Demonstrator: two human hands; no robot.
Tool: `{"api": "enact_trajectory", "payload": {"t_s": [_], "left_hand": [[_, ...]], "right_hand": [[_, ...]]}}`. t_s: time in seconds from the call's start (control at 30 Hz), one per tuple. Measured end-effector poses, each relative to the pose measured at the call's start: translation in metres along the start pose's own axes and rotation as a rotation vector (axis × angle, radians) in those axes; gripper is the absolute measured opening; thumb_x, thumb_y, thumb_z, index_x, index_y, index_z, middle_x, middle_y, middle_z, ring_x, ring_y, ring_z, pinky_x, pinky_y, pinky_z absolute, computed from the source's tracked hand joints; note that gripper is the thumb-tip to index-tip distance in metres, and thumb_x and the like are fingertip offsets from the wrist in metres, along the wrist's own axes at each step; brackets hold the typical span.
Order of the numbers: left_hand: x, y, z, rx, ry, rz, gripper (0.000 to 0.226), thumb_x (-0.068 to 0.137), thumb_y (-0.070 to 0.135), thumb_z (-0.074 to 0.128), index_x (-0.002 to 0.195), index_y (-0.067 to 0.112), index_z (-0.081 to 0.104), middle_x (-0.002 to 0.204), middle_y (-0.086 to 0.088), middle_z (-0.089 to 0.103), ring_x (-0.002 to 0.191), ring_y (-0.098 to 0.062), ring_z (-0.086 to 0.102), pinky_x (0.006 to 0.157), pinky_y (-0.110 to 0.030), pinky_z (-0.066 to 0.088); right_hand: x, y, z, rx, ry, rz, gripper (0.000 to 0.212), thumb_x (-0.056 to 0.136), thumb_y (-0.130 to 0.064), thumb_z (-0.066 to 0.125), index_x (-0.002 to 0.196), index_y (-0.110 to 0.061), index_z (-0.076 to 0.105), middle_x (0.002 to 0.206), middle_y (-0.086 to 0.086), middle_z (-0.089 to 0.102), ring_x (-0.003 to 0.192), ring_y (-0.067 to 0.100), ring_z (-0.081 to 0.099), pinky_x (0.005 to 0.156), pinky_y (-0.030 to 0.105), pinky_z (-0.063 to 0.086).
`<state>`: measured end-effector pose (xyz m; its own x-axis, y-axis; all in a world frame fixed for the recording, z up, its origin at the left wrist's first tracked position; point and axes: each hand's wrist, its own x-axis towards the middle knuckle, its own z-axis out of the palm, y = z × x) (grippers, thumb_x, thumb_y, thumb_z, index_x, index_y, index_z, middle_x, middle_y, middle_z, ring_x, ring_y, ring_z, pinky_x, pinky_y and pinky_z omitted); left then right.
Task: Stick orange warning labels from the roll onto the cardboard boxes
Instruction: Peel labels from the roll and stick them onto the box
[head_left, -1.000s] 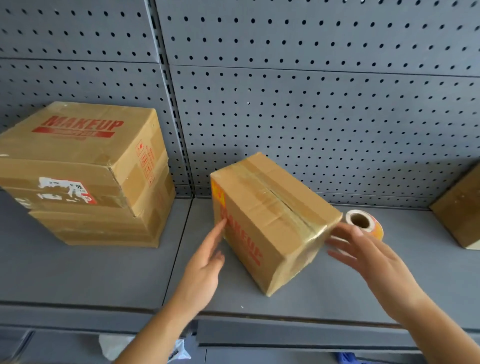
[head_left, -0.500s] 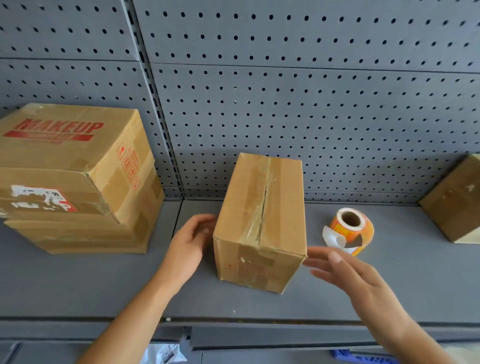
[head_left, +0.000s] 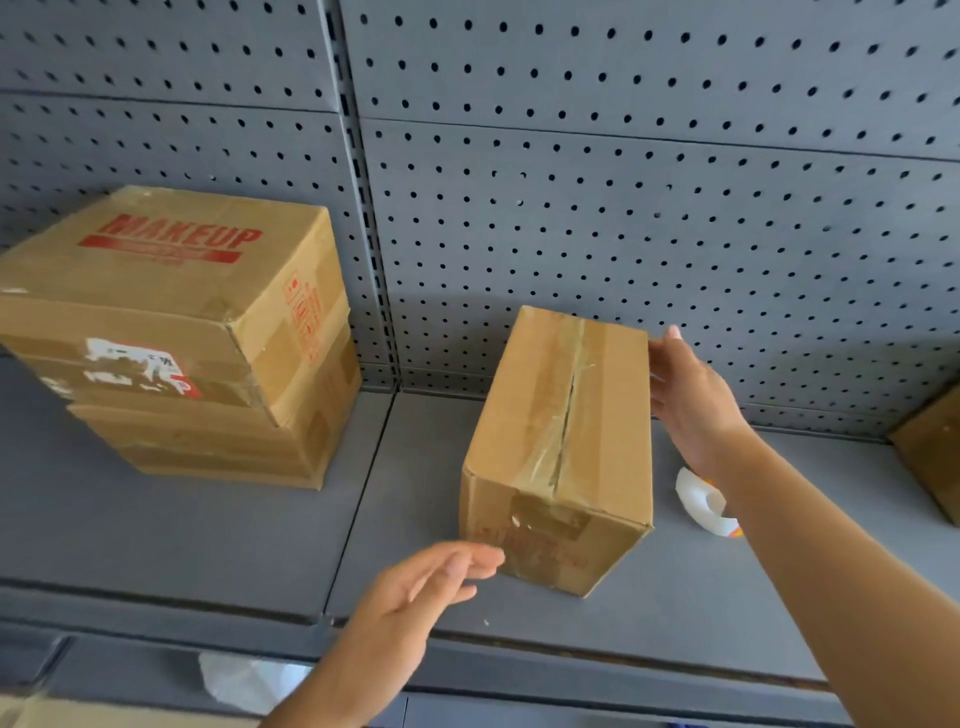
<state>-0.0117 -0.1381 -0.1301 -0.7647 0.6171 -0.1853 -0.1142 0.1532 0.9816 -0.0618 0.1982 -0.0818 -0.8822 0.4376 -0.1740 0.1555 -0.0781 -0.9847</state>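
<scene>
Cardboard box, taped along its top seam, is standing on the grey shelf between both hands. Right hand is lying flat and open against the box's far right side, gripping nothing. Left hand is hovering open near the front lower corner, fingers spread, holding nothing. Label roll is sitting right of the box, partly hidden beneath the right forearm.

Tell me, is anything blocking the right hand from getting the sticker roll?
Nothing visible stands between them. The label roll lies on the grey shelf right under the right hand's wrist, which hides part of it. The taped brown cardboard box sits beside it.
</scene>
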Motion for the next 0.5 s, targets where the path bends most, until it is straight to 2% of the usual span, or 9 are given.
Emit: {"api": "enact_trajectory", "payload": {"t_s": [0.07, 0.13, 0.2, 0.27, 0.33, 0.43, 0.5], "left_hand": [[0.004, 0.001, 0.0, -0.023, 0.035, 0.017, 0.043, 0.096, 0.055, 0.046, 0.118, 0.032, 0.075, 0.126, 0.008, 0.073, 0.127, -0.009, 0.062, 0.106, -0.032, 0.05], [0.006, 0.001, -0.002, -0.024, 0.076, 0.038, 0.038, 0.1, 0.044, 0.045, 0.119, 0.029, 0.075, 0.125, 0.007, 0.074, 0.126, -0.01, 0.063, 0.107, -0.034, 0.05], [0.009, -0.001, -0.008, -0.039, 0.135, 0.062, 0.035, 0.105, 0.036, 0.046, 0.124, 0.022, 0.072, 0.126, 0.006, 0.073, 0.126, -0.011, 0.063, 0.107, -0.035, 0.052], [0.015, -0.003, -0.017, -0.086, 0.191, 0.073, 0.035, 0.105, 0.029, 0.047, 0.13, 0.016, 0.067, 0.13, 0.005, 0.072, 0.127, -0.012, 0.063, 0.107, -0.033, 0.052], [0.023, -0.004, -0.024, -0.127, 0.222, 0.074, 0.036, 0.103, 0.03, 0.049, 0.133, 0.016, 0.064, 0.133, 0.006, 0.07, 0.129, -0.012, 0.062, 0.107, -0.03, 0.051], [0.037, 0.0, -0.026, -0.156, 0.224, 0.068, 0.043, 0.097, 0.035, 0.043, 0.134, 0.021, 0.062, 0.133, 0.01, 0.07, 0.128, -0.008, 0.061, 0.107, -0.03, 0.051], [0.047, 0.003, -0.027, -0.155, 0.219, 0.061, 0.045, 0.097, 0.04, 0.038, 0.132, 0.024, 0.062, 0.127, 0.014, 0.072, 0.126, -0.006, 0.063, 0.107, -0.028, 0.05]], "right_hand": [[-0.008, -0.002, 0.004, -0.047, -0.016, -0.008, 0.055, 0.106, -0.052, 0.03, 0.123, -0.019, 0.07, 0.12, -0.002, 0.075, 0.118, 0.016, 0.067, 0.104, 0.035, 0.048], [-0.021, 0.001, 0.002, -0.083, 0.001, -0.039, 0.052, 0.107, -0.05, 0.03, 0.121, -0.021, 0.071, 0.118, -0.001, 0.075, 0.116, 0.017, 0.068, 0.105, 0.038, 0.048], [-0.038, 0.006, -0.005, -0.101, 0.055, -0.063, 0.049, 0.107, -0.048, 0.031, 0.12, -0.023, 0.072, 0.118, -0.001, 0.075, 0.116, 0.019, 0.068, 0.107, 0.041, 0.048], [-0.061, 0.01, -0.014, -0.107, 0.135, -0.036, 0.045, 0.107, -0.045, 0.035, 0.119, -0.024, 0.072, 0.117, -0.003, 0.075, 0.113, 0.016, 0.069, 0.105, 0.037, 0.049], [-0.087, 0.016, -0.022, -0.111, 0.167, -0.015, 0.04, 0.107, -0.041, 0.038, 0.115, -0.024, 0.073, 0.116, -0.002, 0.076, 0.111, 0.016, 0.07, 0.098, 0.035, 0.051], [-0.125, 0.03, -0.029, -0.087, 0.129, -0.066, 0.036, 0.108, -0.03, 0.039, 0.112, -0.022, 0.074, 0.118, 0.001, 0.075, 0.114, 0.022, 0.069, 0.101, 0.044, 0.054], [-0.144, 0.038, -0.028, -0.053, 0.12, -0.075, 0.035, 0.107, -0.026, 0.039, 0.116, -0.016, 0.072, 0.118, 0.003, 0.075, 0.114, 0.022, 0.069, 0.1, 0.041, 0.054]]}}
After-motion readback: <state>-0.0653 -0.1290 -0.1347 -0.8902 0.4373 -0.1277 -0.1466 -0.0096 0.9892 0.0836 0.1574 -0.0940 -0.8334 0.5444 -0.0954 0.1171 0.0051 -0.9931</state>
